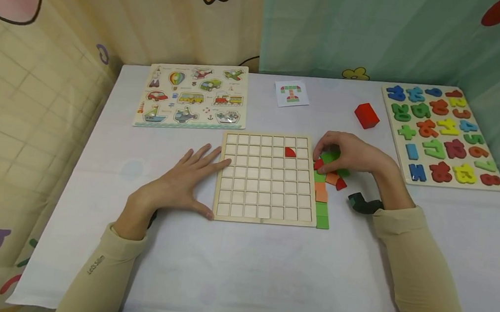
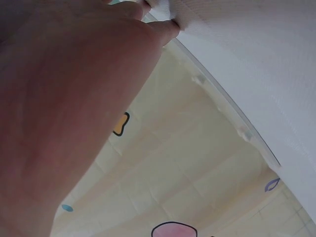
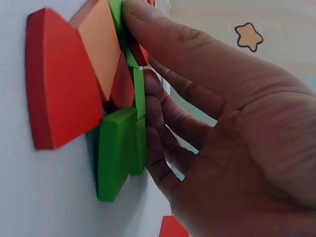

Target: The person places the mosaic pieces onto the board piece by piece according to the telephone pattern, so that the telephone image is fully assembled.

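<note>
A wooden grid board (image 1: 217, 188) lies flat on the white table. One red quarter-circle piece (image 1: 290, 152) sits in a cell near its upper right. My left hand (image 1: 180, 182) is spread along the board's left edge, fingers straight, fingertips touching the frame. At the right edge, my right hand (image 1: 350, 152) pinches a small red piece (image 1: 318, 164) between thumb and index finger. Under and around that hand lie loose green pieces (image 3: 116, 153), an orange piece (image 3: 98, 44) and a red piece (image 3: 61, 79). The hand partly hides this pile.
A pattern card (image 1: 291, 93) and a red block (image 1: 366, 115) lie behind the board. A vehicle puzzle (image 1: 192, 96) is at the back left, a letter-and-number puzzle (image 1: 445, 136) at the right. Green squares (image 1: 322, 216) and an orange square (image 1: 320, 192) line the board's right side.
</note>
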Tool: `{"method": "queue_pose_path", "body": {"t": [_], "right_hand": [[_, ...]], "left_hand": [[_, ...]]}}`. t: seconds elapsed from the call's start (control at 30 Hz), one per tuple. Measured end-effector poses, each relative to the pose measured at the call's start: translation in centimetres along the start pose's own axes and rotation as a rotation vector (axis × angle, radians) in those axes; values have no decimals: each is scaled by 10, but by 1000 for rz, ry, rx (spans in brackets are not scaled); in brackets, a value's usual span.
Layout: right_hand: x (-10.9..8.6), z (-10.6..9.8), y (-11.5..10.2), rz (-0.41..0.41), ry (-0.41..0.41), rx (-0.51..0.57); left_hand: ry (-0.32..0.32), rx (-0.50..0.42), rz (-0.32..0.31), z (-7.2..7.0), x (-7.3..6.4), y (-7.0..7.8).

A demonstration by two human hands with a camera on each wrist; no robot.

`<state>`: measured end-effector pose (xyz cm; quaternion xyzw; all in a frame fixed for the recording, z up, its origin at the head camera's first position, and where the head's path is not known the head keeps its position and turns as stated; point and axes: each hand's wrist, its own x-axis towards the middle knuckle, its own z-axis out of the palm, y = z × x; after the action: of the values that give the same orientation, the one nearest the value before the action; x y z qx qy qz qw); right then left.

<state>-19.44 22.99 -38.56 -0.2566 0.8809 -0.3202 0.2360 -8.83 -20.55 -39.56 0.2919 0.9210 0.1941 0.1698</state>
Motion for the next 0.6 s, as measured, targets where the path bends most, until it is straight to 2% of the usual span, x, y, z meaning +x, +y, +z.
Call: {"method": "queue_pose_path", "body": {"t": [0.37,0.6], "right_hand": [[-2,-3,3,17,81,9],[-2,-5,5,19,85,25]], "left_hand": [[4,-3,1,2,1,-3],[9,-2,9,1,1,-2]]}}
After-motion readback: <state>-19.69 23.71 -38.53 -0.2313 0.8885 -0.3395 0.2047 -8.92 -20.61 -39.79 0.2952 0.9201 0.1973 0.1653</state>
